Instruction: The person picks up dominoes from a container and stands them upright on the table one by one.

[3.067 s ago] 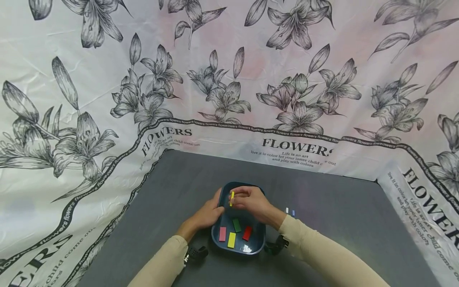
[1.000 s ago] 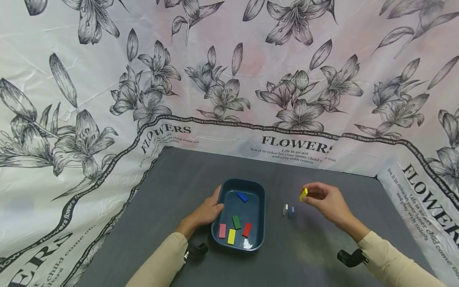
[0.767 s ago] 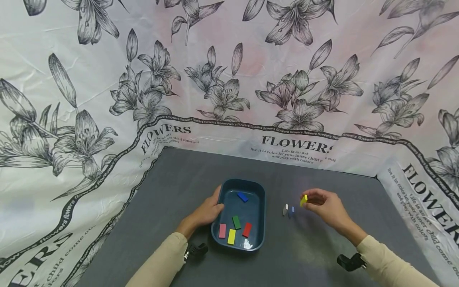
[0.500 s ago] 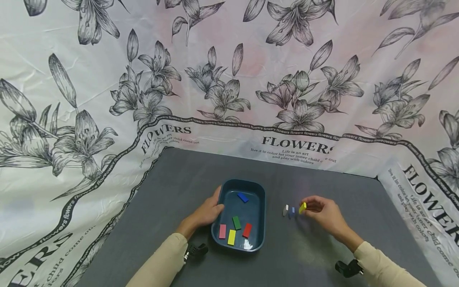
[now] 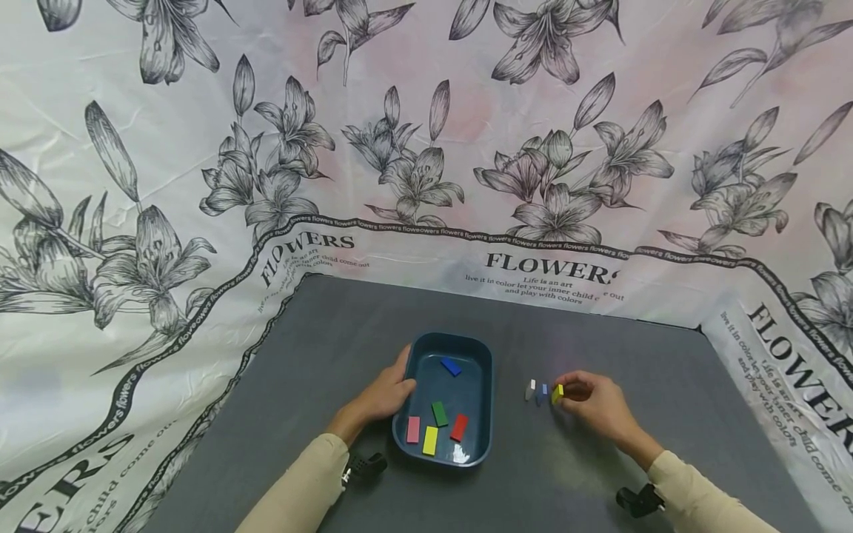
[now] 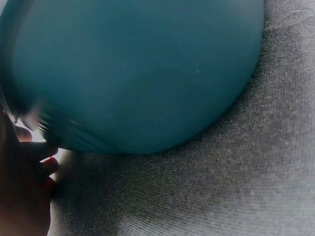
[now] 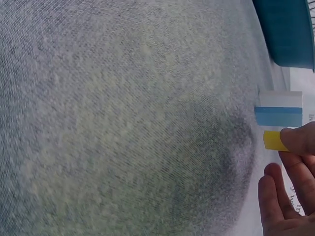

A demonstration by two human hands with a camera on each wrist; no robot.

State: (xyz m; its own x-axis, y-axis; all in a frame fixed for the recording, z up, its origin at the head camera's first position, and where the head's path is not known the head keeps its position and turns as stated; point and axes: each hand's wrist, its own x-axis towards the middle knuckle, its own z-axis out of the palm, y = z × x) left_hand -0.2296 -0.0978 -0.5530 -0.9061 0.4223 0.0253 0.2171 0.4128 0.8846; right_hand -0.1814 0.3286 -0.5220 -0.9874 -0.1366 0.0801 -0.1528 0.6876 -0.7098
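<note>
I pinch the yellow block (image 5: 557,394) between the thumb and fingers of my right hand (image 5: 600,406), just beside the upright blue block (image 5: 543,392); the white block (image 5: 530,390) stands past that. My left hand (image 5: 385,391) grips the tray (image 5: 469,389) on the table (image 5: 333,326). Five others (image 5: 440,414) lie inside.

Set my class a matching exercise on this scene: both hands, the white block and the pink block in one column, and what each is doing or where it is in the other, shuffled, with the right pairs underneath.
Column one
1. left hand
2. white block
3. right hand
4. pink block

Column two
A. pinches a yellow block
B. lies inside the tray
C. holds the tray at its side
D. stands on the table, outside the tray

Right pairs: 1-C, 2-D, 3-A, 4-B
</note>
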